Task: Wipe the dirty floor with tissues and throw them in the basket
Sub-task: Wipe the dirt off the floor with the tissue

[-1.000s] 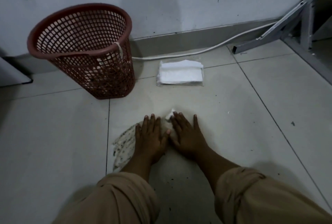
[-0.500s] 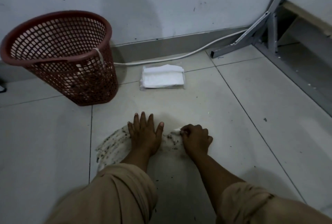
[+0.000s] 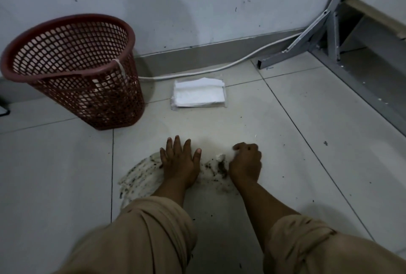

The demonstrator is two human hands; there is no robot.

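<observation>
Soiled white tissue [image 3: 140, 177] lies spread on the pale tiled floor [image 3: 285, 133], speckled with dark grit, and both hands are on it. The left hand [image 3: 179, 161] lies flat with its fingers straight and splayed, pressing the left part of the sheet down. The right hand [image 3: 246, 164], just beside it, is clenched, its curled fingers appearing to bunch the right end of the tissue, where a small white tuft pokes up between the two hands.

Judging by how things lie, the wiping is well under way but not finished. The tissue has clearly taken up a good deal of dirt, yet dark specks remain scattered on the tiles near the person, around the sleeves, and a few further right. Nothing has been thrown away from this sheet: it rests wholly on the floor. Whether the red mesh basket [image 3: 72, 69] already holds used tissues I cannot tell through its lattice.

That basket stands at the far left by the wall, well apart from the hands. The pack of clean tissues [image 3: 198, 93] lies far of the hands, just right of the basket and near the skirting. What seems left is gathering the dirty sheet into a wad, carrying it up and left to the basket, then likely taking a fresh tissue for the remaining specks.
</observation>
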